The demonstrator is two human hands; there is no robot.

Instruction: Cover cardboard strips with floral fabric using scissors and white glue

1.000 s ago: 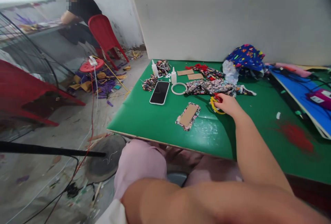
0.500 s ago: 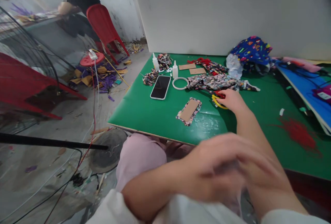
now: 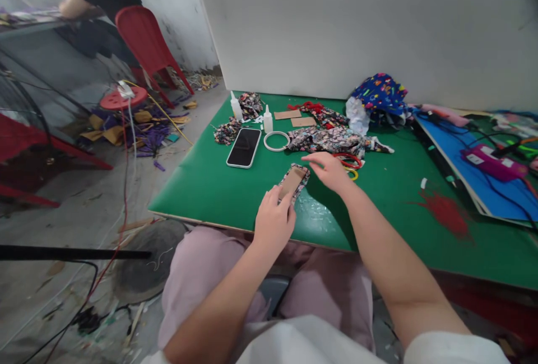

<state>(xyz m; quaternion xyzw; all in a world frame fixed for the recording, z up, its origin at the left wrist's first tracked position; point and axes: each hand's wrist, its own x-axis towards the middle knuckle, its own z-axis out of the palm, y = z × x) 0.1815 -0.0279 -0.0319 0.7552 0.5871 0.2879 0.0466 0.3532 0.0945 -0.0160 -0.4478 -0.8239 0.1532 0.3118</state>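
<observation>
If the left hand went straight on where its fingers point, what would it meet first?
Likely the brown cardboard piece, whose near end the left hand partly covers. Beyond it, probably the floral cloth beside the white ring; depth is hard to judge.

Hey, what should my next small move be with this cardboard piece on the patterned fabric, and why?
I'd probably lower your right hand to the far edge of the patterned fabric. Your left hand rests at the near end of the cardboard piece, a fabric border shows beyond the cardboard, and your right fingers, apparently holding nothing, are near that far end.
</observation>
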